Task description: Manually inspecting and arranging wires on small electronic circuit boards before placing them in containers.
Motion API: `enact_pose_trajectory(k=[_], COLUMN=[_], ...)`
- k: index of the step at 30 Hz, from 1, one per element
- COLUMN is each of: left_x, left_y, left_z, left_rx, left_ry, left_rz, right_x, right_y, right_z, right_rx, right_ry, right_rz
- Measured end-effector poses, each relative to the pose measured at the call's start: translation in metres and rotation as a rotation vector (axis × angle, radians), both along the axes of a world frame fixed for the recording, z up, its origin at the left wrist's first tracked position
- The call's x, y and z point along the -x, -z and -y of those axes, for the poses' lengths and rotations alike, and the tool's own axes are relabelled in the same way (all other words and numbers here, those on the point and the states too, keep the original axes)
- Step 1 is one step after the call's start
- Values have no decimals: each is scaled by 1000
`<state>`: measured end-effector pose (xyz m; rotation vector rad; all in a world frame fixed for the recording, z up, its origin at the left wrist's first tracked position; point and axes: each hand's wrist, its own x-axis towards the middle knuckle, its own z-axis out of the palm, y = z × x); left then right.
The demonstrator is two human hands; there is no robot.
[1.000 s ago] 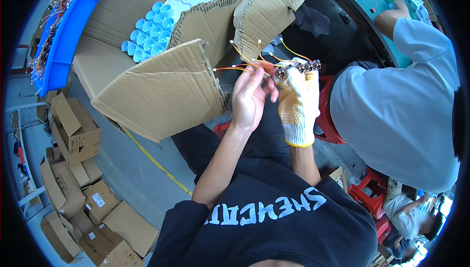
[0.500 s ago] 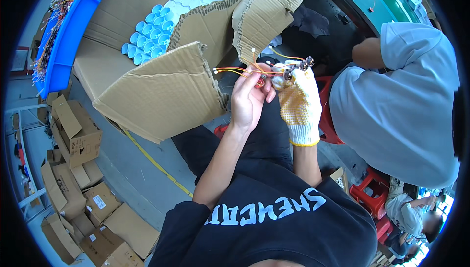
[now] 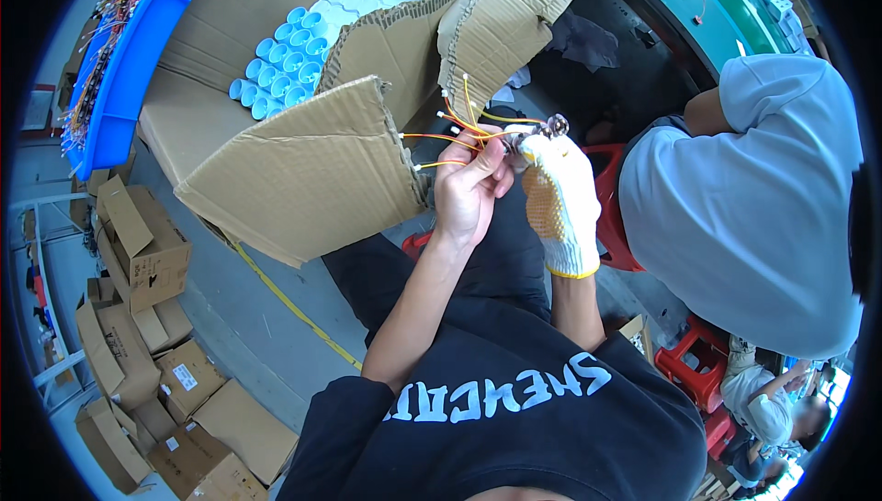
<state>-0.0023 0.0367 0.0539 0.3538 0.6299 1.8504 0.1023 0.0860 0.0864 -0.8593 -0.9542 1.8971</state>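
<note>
My bare left hand pinches a bundle of thin red and yellow wires with small white plugs on their free ends, which fan out up and to the left. Right beside it, my right hand, in a white knit glove with yellow dots, is closed round the same wired parts. Small dark round pieces on the wires stick out above the gloved fingers. Where the two hands meet, fingers hide how many parts each one grips.
A large cardboard box with torn flaps stands ahead, holding rows of light blue cups. A blue bin full of wired parts is at the far left. A person in a light shirt sits close on my right. Cardboard boxes lie lower left.
My left fingers have closed in against the gloved hand, and a red part seen in the left palm is now hidden. The wires fan out more upward, and the dark pieces have shifted left.
</note>
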Motion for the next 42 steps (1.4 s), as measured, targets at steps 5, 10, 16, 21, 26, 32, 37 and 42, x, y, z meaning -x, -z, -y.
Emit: enact_pose_trajectory(k=[5,10,16,21,26,32,37,42], left_x=[1,-2,2,3,8,-3,1,3], left_y=[-10,-24,-15,-8,-2,-8,-11,-13], left_z=[0,-3,-6,-2,3,-2,-1,3], left_rx=[14,179,254,217,110,201,192,167], left_ry=[22,36,39,12,98,-57,-64,55], left_rz=[39,-1,34,-58,3,-115,-226,51], right_x=[1,3,2,-8,-9,4,-3,-5], right_y=[9,-1,-15,-13,-12,-8,-16,-6], right_z=[-3,6,2,1,3,6,2,-1], right_rx=[135,-338,-714,-571,-215,-290,-226,-117], right_ry=[-50,27,71,-71,-132,-44,-97,-113], right_rz=[-171,342,441,454,202,271,272,153])
